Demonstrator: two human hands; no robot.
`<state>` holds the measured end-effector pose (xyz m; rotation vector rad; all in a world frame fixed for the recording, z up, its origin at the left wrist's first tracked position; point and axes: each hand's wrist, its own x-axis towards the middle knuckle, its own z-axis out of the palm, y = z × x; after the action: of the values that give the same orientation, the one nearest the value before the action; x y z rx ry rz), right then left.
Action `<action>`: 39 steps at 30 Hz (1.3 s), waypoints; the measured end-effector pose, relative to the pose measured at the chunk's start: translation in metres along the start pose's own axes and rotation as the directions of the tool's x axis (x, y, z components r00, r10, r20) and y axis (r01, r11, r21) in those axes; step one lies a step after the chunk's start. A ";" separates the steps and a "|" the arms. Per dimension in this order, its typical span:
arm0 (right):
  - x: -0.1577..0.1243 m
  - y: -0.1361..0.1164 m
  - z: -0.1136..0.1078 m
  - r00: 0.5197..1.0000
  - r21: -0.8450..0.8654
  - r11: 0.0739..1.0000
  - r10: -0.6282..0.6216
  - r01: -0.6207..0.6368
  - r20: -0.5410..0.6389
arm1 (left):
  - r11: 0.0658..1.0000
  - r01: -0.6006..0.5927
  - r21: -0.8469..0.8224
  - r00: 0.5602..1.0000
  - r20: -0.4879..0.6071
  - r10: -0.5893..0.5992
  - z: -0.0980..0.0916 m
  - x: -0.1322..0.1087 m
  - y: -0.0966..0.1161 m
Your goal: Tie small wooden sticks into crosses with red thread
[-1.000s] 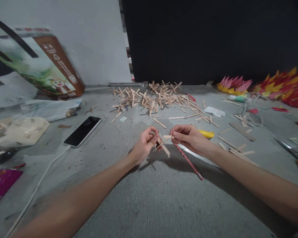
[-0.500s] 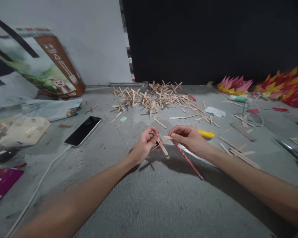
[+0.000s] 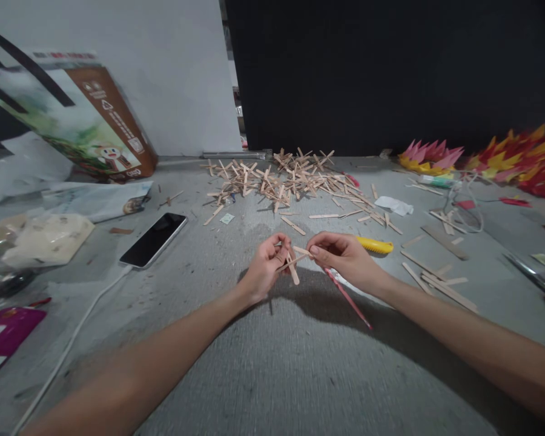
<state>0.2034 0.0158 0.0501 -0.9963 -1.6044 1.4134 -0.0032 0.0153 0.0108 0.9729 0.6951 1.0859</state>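
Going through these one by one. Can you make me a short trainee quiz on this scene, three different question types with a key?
1. Multiple choice: what is in the grip of the left hand?
a) scissors
b) sticks
c) a paper flower

2. True or false: the phone lies to the left of the left hand.

3. Short answer: which hand is nearer the yellow handle?

Key:
1. b
2. True
3. The right hand
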 end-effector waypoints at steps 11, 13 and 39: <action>-0.001 0.015 0.010 0.997 0.321 0.947 0.049 -0.027 -0.059 | 0.985 0.065 -0.157 0.996 -0.046 -0.073 0.004 -0.001 -0.003; -0.002 0.017 0.013 0.995 0.381 0.924 0.072 -0.043 -0.063 | 0.978 0.081 -0.190 0.995 -0.047 -0.092 0.004 -0.001 -0.004; 0.003 0.009 0.001 0.998 0.179 0.983 0.055 -0.051 -0.017 | 0.992 0.057 -0.114 0.996 -0.062 -0.064 -0.001 -0.001 -0.008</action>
<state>0.2023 0.0187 0.0416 -0.9511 -1.4165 1.5472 -0.0008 0.0137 0.0036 0.8187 0.7047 1.0954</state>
